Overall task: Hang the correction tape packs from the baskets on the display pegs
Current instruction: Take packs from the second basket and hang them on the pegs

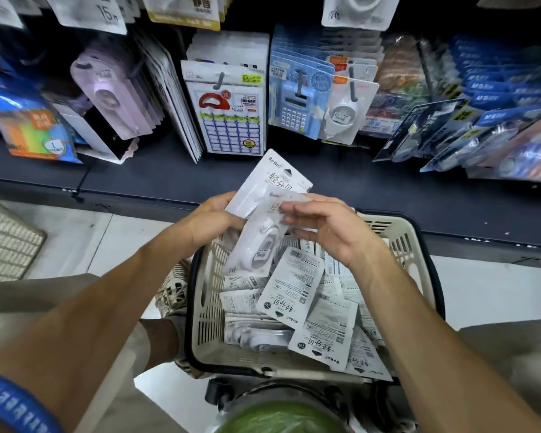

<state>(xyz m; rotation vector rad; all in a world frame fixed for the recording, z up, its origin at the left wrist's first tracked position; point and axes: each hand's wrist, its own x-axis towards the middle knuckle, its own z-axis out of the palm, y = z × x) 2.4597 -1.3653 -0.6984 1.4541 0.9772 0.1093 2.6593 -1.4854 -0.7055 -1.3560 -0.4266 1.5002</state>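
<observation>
**Packs in hand above the basket**

While the dark shelf (156, 179) runs across the view from 9 to 3 o'clock, its pegs above carry hanging goods: a label sheet (228, 120) at 12 o'clock, a calculator pack (297, 98) just to its right, and a lilac pack (107, 89) toward 10 o'clock. Blue packs (497, 89) crowd the 2 o'clock corner.

Below the shelf, at about 5 o'clock from centre, sits the basket (205, 295), beige with a dark rim, heaped with tape packs (291, 287) lying mostly face down and overlapping. A second basket (7, 242) shows at 9 o'clock, cut by the edge.

The left hand (211, 218) is at centre, its fingers curled round the lower edge of a pack (270, 182) that tilts up toward 1 o'clock, over the basket's far rim. A second pack (261, 242) hangs just below it, toward 6 o'clock, touching the first; whether the left hand grips this one as well I cannot tell.

The right hand (331, 231) is at 3 o'clock of the left, fingers loosely spread and lightly bent, the tips touching the packs' right edge without closing on them.

A blue band (16, 404) circles the left arm at 7 o'clock.
</observation>
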